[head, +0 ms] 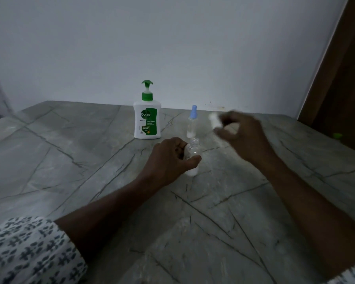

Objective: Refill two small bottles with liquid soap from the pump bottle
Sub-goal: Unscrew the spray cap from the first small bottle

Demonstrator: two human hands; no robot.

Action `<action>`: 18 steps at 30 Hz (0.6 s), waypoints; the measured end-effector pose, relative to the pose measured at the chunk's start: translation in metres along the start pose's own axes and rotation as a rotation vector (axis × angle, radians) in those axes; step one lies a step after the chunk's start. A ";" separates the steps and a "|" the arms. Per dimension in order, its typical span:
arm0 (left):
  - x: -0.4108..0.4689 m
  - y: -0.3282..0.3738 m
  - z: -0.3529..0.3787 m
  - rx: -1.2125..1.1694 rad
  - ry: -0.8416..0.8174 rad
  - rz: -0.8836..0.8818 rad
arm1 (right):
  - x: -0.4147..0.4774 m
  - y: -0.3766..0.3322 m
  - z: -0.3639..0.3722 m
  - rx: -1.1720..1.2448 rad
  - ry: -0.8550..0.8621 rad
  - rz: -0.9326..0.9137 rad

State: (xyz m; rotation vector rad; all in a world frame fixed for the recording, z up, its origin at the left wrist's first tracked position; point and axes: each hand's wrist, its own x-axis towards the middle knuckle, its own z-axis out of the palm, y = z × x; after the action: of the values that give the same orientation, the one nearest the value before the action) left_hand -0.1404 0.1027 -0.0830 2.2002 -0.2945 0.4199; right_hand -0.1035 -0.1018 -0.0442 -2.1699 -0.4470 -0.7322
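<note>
Evidently the step in hand is readying the first bottle for filling.

**Head view.** The left hand (172,158) curls round the open small bottle (193,149), thumb in front and fingers behind. It holds the bottle upright on the grey veined bench (70,160), just right of the frame's centre. The neck is bare and the mouth faces up. A pale patch shows at the base, but I cannot tell whether it is soap or glare.

The right hand (245,134) hangs above the bench at about 2 o'clock from that bottle, fingertips pinching a white cap (215,119). Motion blur hides the finer grip.

The capped small bottle (193,121), clear with a pale blue top, stands at 12 o'clock just behind the open one, apart from both hands. The pump bottle (147,119), white with a green pump head, stands at about 11 o'clock, near but touching neither small bottle. I cannot tell which way its nozzle points.

A patterned sleeve (29,253) fills the frame's 7 o'clock corner.

To do this well, I judge:
- The cap should go down at 3 o'clock, clear of the working spot.
- The open mouth should be carried under the nozzle at 11 o'clock, rather than lifting the heavier pump bottle.
- A low grip on the body would leave the narrow mouth in sight.
- Short, slow strokes suit thick soap and a small opening.
- The capped bottle looks light and tall, so the passing hand could easily tip it.
</note>
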 end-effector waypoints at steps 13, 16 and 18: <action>0.002 -0.004 -0.005 -0.024 -0.089 0.024 | -0.003 0.026 0.043 -0.554 -0.388 -0.110; 0.002 -0.003 -0.007 -0.069 -0.112 0.033 | 0.005 0.027 0.051 -0.577 -0.414 -0.149; 0.002 -0.002 -0.011 -0.167 -0.095 0.036 | 0.007 0.031 0.054 -0.504 -0.413 -0.116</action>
State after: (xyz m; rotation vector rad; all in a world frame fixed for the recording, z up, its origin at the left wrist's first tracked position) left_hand -0.1403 0.1127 -0.0771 2.0566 -0.4062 0.2996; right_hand -0.0622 -0.0793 -0.0855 -2.8085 -0.6578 -0.4867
